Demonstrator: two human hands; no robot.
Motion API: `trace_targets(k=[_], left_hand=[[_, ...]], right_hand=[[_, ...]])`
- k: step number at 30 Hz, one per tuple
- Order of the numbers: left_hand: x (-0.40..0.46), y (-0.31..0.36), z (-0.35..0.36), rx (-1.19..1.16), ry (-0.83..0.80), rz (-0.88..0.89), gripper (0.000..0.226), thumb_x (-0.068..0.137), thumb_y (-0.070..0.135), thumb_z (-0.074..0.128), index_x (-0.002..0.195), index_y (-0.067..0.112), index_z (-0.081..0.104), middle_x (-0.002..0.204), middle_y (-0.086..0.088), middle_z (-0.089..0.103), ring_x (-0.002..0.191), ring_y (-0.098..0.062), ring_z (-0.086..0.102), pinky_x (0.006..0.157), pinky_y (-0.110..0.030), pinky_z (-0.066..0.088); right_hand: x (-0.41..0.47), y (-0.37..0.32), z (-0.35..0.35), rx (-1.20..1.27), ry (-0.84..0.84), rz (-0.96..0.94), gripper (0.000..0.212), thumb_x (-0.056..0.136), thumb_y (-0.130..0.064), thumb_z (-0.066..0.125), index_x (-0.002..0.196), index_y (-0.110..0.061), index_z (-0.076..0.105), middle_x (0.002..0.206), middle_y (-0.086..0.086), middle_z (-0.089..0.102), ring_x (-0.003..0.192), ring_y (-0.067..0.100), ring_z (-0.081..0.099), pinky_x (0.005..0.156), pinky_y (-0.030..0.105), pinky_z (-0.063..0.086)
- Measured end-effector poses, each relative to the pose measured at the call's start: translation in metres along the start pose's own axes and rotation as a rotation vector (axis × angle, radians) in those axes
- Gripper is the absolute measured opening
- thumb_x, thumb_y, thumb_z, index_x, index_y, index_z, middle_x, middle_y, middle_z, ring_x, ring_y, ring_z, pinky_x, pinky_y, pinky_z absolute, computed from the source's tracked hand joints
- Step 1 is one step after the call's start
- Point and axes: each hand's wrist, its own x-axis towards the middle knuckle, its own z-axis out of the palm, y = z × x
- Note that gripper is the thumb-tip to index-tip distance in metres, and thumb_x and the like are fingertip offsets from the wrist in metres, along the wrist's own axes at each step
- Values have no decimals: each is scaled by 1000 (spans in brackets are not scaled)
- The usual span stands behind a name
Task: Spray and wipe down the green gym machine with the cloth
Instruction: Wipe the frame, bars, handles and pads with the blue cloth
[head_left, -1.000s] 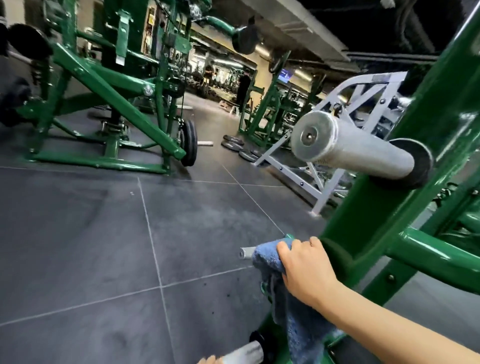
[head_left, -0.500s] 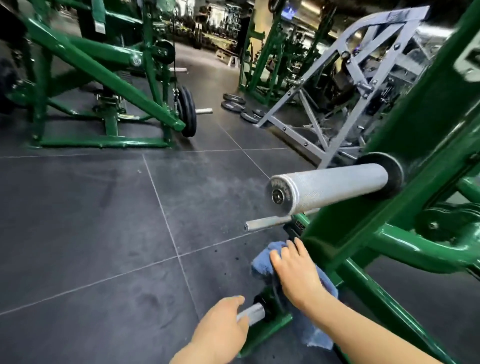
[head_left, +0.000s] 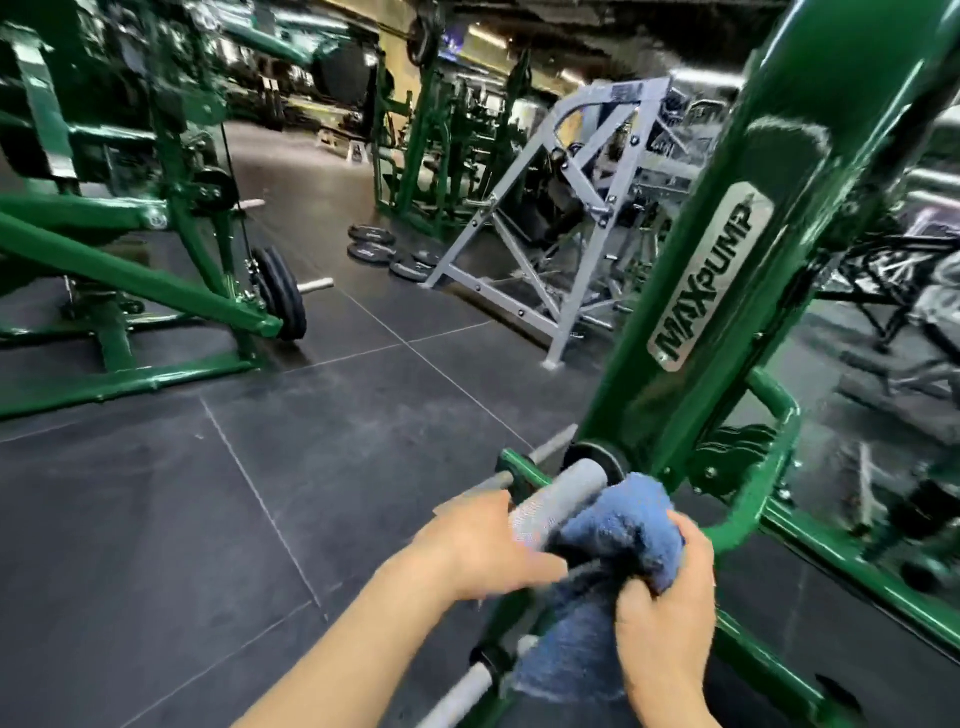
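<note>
The green gym machine (head_left: 779, 156) rises at the right, with a MAXPUMP plate on its upright. A grey knurled weight peg (head_left: 561, 493) sticks out from its base toward me. My left hand (head_left: 478, 545) grips the near end of that peg, a little blurred. My right hand (head_left: 665, 623) clutches a bunched blue cloth (head_left: 618, 525) and presses it against the peg's right side, close to the upright. The rest of the cloth hangs down over the lower green frame. A smaller grey peg (head_left: 467, 686) juts out below my hands. No spray bottle is in view.
Another green machine (head_left: 130, 291) with black plates stands at the left. Loose weight plates (head_left: 374, 244) lie on the dark tiled floor (head_left: 208, 519) behind. A grey steel rack (head_left: 561, 208) stands in the middle distance. A curved green tube (head_left: 769, 467) runs to the right of my hands.
My right hand carried the cloth up from the lower frame onto the big grey peg. My left hand left the small lower peg and took the big peg's end.
</note>
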Motion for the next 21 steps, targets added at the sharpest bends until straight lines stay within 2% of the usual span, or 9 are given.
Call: trace_targets(k=[1,3,5,8,12,14,17,19,21], left_hand=[[1,3,6,198,47,-7,62,72,55,61,126,28,46,108,6,62,97,-21,60,80,-29,48],[-1,5,18,360,203,-23,36,80,34,58,112,23,45,106,1,64,95,-26,62,67,-29,41],[-3,7,22,353,296,-26,22,82,27,54,101,22,44,100,1,65,90,-26,63,61,-28,36],[-4,7,21,347,299,-10,21,81,27,51,101,23,46,96,3,65,83,-24,61,58,-28,34],[-6,7,22,354,298,-13,13,83,26,48,93,23,41,90,5,60,80,-25,57,58,-29,34],[-8,8,19,368,281,-23,14,82,26,48,92,22,38,86,5,55,74,-23,49,59,-29,36],[-9,9,18,384,260,-14,16,83,27,48,92,22,36,91,3,60,82,-25,58,60,-30,38],[-9,9,18,379,262,-5,16,84,31,47,94,22,38,97,3,64,91,-25,62,63,-31,40],[-8,9,19,369,267,2,24,84,35,48,104,21,44,99,2,65,93,-24,63,68,-32,45]], right_hand=[[5,-17,-4,32,44,-9,53,66,-10,48,116,-28,49,115,1,56,107,24,50,88,36,39],[18,-43,-1,-36,38,-96,45,75,-11,52,120,-17,51,118,3,53,112,23,45,93,37,37],[26,-56,18,-316,-109,-215,41,81,-27,59,121,-14,55,118,3,56,111,26,46,91,37,38],[33,-54,50,-760,-298,-331,39,76,-51,52,100,-23,64,101,-4,63,100,24,56,78,39,43],[58,-70,65,-1051,-488,-440,26,79,-47,50,84,-22,55,93,0,64,98,25,55,79,39,32],[64,-83,71,-1079,-569,-436,18,81,-40,51,81,-22,47,93,2,64,96,27,56,76,38,25],[53,-80,71,-941,-487,-414,14,71,-37,54,75,-24,50,81,-1,63,86,26,58,74,37,29],[37,-63,60,-783,-379,-428,23,62,-40,56,79,-25,57,80,-5,63,83,23,60,73,37,40],[20,-46,45,-644,-301,-392,44,64,-46,53,101,-25,65,99,-5,66,95,21,61,74,37,48]])
